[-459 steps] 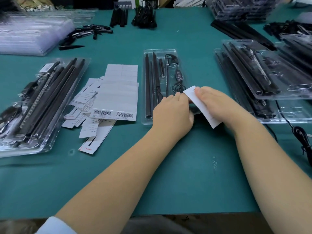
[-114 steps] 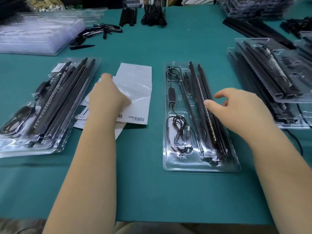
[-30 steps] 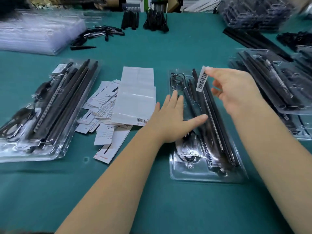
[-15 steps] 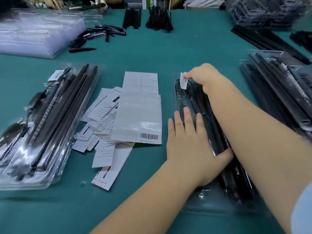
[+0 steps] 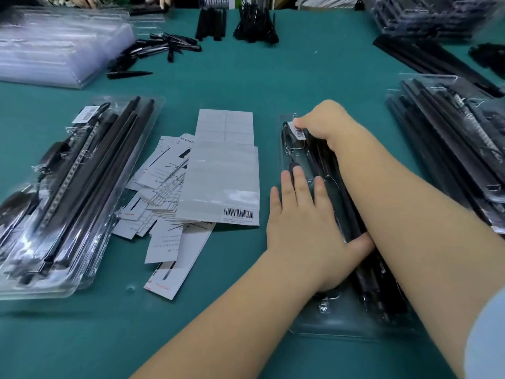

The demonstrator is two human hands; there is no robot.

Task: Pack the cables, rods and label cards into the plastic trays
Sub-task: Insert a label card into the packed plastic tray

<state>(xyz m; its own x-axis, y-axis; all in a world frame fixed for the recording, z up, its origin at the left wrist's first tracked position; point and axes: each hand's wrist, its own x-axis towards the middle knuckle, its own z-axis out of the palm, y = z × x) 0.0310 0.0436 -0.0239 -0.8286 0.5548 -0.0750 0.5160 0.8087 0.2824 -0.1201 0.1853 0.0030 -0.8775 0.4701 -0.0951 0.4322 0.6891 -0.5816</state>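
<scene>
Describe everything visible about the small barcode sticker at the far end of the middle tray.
The barcode sticker is a small white paper rectangle with black bars and a reddish mark at its top. It lies tilted at the far left corner of the clear plastic tray, over black parts. The right hand presses its upper edge with its fingertips.

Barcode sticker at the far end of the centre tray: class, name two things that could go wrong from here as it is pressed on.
1. The right hand presses the barcode sticker down at a slant, so it may set crooked or creased.
2. Only the left hand lies flat on the clear tray; if it slips, the tray could slide and shake the rods loose.
</scene>
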